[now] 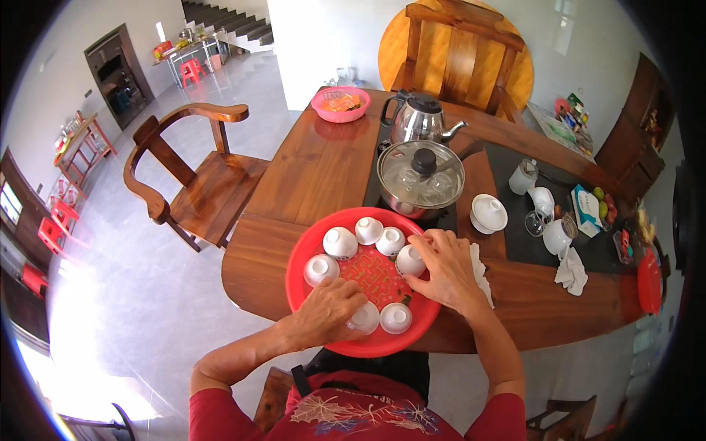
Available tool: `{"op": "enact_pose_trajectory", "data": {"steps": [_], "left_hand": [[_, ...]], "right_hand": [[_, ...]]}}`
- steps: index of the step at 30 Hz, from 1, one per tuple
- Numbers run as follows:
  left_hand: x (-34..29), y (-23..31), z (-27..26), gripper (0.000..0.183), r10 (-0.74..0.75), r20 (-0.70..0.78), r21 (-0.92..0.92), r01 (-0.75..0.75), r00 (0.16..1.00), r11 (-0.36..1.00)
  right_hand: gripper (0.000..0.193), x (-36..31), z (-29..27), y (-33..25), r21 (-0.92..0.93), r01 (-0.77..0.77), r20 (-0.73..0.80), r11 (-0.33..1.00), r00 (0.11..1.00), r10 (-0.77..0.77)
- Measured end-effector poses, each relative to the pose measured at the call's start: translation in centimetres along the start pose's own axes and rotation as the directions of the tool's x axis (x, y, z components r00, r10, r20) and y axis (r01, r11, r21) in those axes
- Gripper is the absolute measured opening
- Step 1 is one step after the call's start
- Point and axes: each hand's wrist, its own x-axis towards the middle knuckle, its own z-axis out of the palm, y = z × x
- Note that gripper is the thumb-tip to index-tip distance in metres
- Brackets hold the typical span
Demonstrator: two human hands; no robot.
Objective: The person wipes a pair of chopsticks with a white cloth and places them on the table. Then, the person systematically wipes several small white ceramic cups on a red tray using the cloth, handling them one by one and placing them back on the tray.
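Note:
A round red plastic tray (298, 275) with a gold pattern on its bottom sits at the near edge of the wooden table. Several small white teacups stand upside down around its inside, among them one cup (340, 242) at the far left and another cup (396, 318) at the near side. My left hand (327, 312) is closed around a white teacup (364, 318) at the tray's near side, its fingertips partly hidden. At the tray's right side, the thumb and fingers of my right hand (445, 272) grip another white teacup (410, 260).
Beyond the tray stand a glass-lidded pot (421, 180) with glassware inside and a steel kettle (419, 117). A white lidded bowl (489, 214) is to the right, with jars, a tissue pack (586, 211) and crumpled tissue (571, 272) farther over. A pink basket (340, 104) sits far left.

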Motion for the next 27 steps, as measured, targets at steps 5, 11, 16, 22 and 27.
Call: {"op": "enact_pose_trajectory", "data": {"steps": [5,11,16,22,27], "left_hand": [[1.9,0.6,-3.0,0.044,-0.098,-0.203,-0.151,0.068,0.974,0.986],[4.2,-4.0,-4.0,0.054,-0.36,-0.306,-0.064,0.358,0.881,0.931],[5.1,-5.5,-3.2,0.054,-0.438,-0.224,-0.055,0.438,0.871,0.898],[4.7,-6.0,-2.4,0.055,-0.454,-0.197,-0.045,0.455,0.869,0.889],[4.0,-6.0,-2.9,0.041,-0.438,-0.315,-0.15,0.411,0.842,0.899]], "right_hand": [[0.044,-2.4,-1.9,-1.1,0.153,0.116,-0.076,0.981,0.992,-0.105],[0.045,-5.1,-0.7,-2.9,0.217,0.195,0.125,0.957,0.966,-0.225],[0.04,-4.6,-0.2,-3.5,0.21,0.116,0.218,0.971,0.962,-0.162],[0.042,-4.2,1.0,-3.8,0.287,0.033,0.247,0.957,0.963,-0.107],[0.037,-1.3,0.5,-5.8,0.404,0.118,0.074,0.907,0.984,-0.161]]}}
